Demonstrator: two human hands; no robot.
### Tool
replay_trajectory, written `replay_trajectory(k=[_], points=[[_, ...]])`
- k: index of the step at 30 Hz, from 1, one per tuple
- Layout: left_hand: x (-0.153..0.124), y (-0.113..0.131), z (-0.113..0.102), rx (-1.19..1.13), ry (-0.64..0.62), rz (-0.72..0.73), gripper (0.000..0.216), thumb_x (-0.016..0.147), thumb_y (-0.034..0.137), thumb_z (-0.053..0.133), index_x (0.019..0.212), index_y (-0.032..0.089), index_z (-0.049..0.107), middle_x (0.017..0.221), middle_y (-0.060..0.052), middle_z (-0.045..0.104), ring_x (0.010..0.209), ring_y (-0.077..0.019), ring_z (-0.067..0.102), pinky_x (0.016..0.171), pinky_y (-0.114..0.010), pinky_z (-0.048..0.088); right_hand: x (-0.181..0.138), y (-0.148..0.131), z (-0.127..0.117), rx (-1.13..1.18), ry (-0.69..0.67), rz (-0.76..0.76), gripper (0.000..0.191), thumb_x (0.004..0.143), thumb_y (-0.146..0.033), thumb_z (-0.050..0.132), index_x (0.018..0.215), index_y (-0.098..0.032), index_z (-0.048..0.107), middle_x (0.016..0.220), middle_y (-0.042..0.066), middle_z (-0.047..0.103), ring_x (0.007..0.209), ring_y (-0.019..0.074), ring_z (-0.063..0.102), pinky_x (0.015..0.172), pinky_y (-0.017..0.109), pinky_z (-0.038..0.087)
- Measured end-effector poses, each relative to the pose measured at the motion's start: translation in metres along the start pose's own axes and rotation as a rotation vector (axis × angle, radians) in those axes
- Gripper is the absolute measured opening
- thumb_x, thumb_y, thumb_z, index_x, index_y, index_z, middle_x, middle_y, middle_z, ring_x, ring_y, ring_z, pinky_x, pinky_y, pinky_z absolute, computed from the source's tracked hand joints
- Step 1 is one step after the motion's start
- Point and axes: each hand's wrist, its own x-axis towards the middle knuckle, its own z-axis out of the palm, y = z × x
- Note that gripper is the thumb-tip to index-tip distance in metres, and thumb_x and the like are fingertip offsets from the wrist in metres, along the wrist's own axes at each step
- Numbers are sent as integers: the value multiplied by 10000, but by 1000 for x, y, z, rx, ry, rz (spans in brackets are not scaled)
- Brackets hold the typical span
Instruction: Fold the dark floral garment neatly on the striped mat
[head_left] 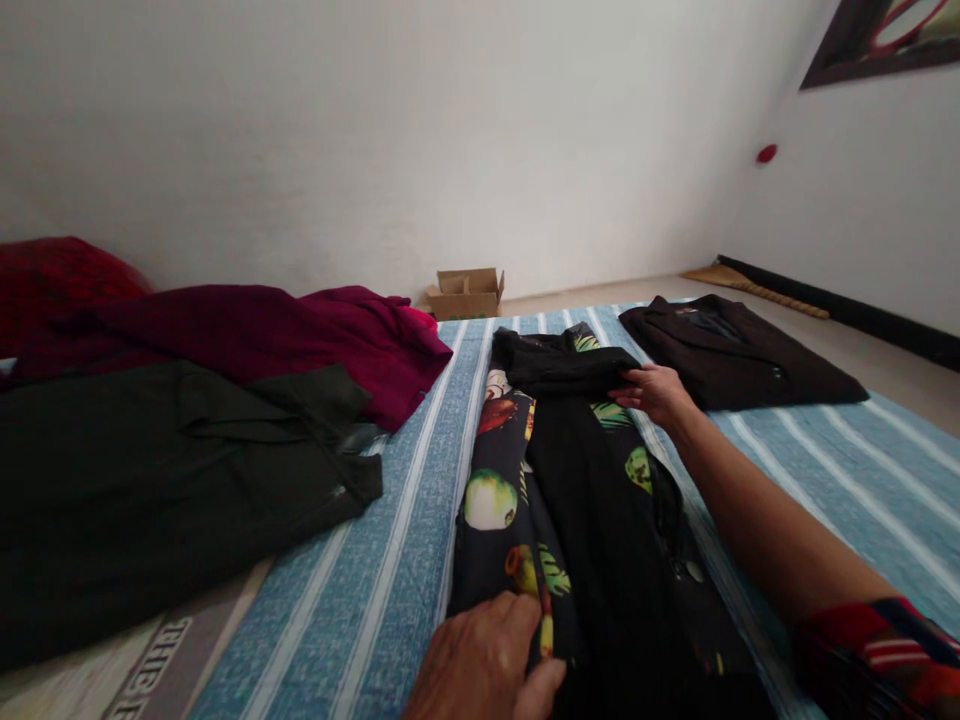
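A black shirt with a coloured fruit and leaf print (491, 500) lies lengthwise in front of me, its sides folded inward. Plain black cloth, part of the same bundle, covers its middle and crosses near the far end. My right hand (656, 395) reaches to that far end and pinches the edge of the black cross fold between thumb and fingers. Closer to me, my left hand (487, 655) is curled over the near left part of the shirt, thumb and fingers around a folded edge; the fingertips are partly hidden.
The shirt rests on a blue striped bedsheet (390, 500). To the left lie a dark green garment (187, 480) and a maroon garment (262, 325). A folded dark brown garment (750, 360) is at the right. Beyond the bed, a cardboard box (466, 300) stands by the wall.
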Motion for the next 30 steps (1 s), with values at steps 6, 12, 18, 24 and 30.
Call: replay_trajectory(k=[6, 12, 18, 24, 30], points=[[-6, 4, 3, -28, 58, 5, 174, 803, 252, 517, 950, 206, 598, 892, -34, 638, 821, -190, 602, 703, -287, 450, -26, -3, -13, -188, 88, -69, 483, 707, -130, 651, 1134, -115, 426, 583, -12, 586, 415, 148, 586, 380, 233, 468], [-15, 8, 10, 35, 155, 21, 207, 791, 225, 524, 984, 199, 592, 886, -43, 605, 839, -203, 568, 709, -310, 447, -73, -3, -23, -334, -31, -197, 243, 692, -193, 655, 912, -116, 585, 574, -8, 585, 435, 107, 565, 375, 176, 404], [-31, 7, 13, -37, 233, 76, 244, 837, 162, 400, 963, 183, 607, 896, -50, 623, 839, -178, 569, 758, -317, 469, -133, 3, -26, -468, -274, -393, 269, 704, -369, 650, 858, -148, 640, 621, -1, 609, 553, 131, 571, 500, 235, 447], [-43, 2, 14, -211, 308, 123, 339, 836, 128, 360, 1022, 199, 634, 963, -43, 663, 907, -148, 599, 828, -286, 482, -202, 0, -5, -610, -643, -695, 164, 814, -248, 538, 922, -207, 655, 856, 34, 667, 788, 166, 608, 716, 304, 490], [-52, 1, 19, -474, 305, -19, 314, 836, 182, 378, 996, 209, 647, 917, -3, 688, 852, -125, 630, 785, -252, 504, -238, 17, 19, -832, -1094, -1002, 280, 834, -87, 441, 993, -197, 643, 1039, 72, 633, 1085, 185, 534, 933, 364, 426]])
